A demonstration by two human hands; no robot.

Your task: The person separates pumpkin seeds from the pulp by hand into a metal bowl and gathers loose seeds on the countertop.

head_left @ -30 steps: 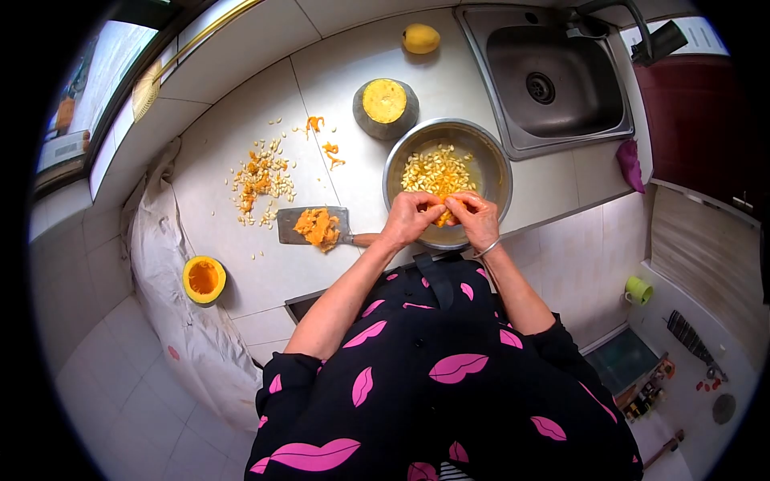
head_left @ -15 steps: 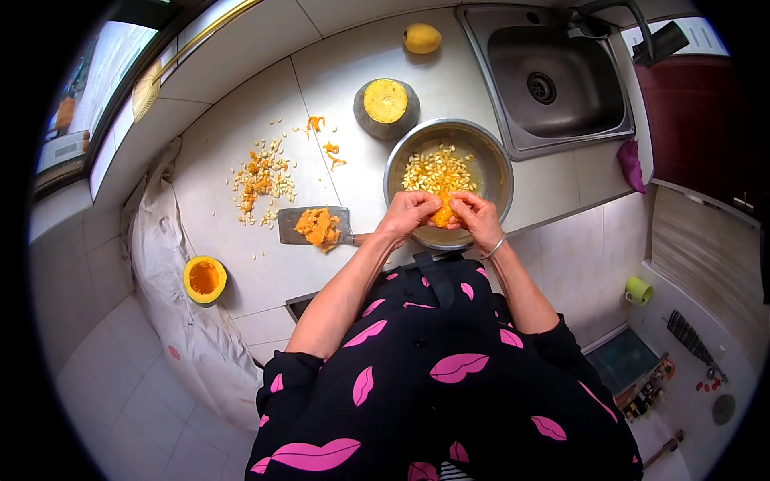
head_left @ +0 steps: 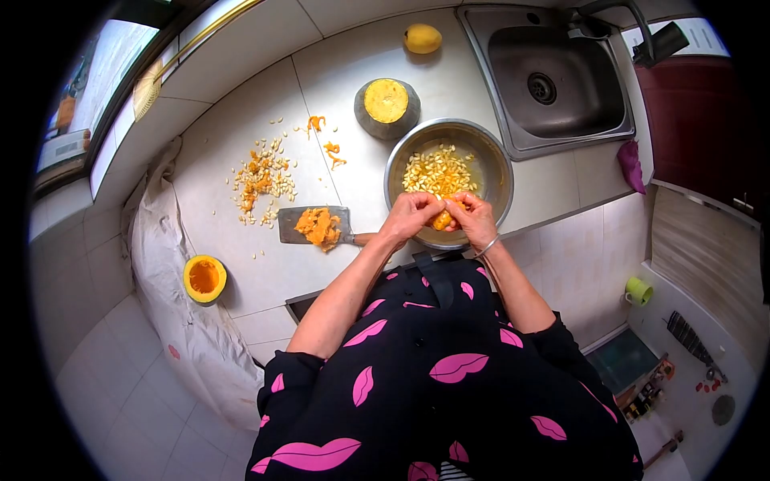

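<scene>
Over the near side of a steel bowl (head_left: 504, 172), my left hand (head_left: 412, 215) and my right hand (head_left: 475, 218) pinch a clump of orange pumpkin pulp (head_left: 443, 220) between them. Pale seeds (head_left: 437, 170) with orange strands lie in the bowl. To the left, a cleaver (head_left: 289, 228) rests on the counter with pulp (head_left: 319, 228) on its blade. Behind it are scattered seeds and pulp (head_left: 261, 183). A cut pumpkin (head_left: 387, 103) touches or nearly touches the bowl's back left side.
A yellow fruit (head_left: 422, 38) sits at the back, left of the sink (head_left: 553, 80). The hollow pumpkin piece (head_left: 204, 279) is at the left edge by a whitish cloth (head_left: 164, 280). A purple cloth (head_left: 630, 166) hangs at the right edge.
My hands have drawn closer together around the pulp since half a second ago, covering more of it. The things on the counter look unmoved.
</scene>
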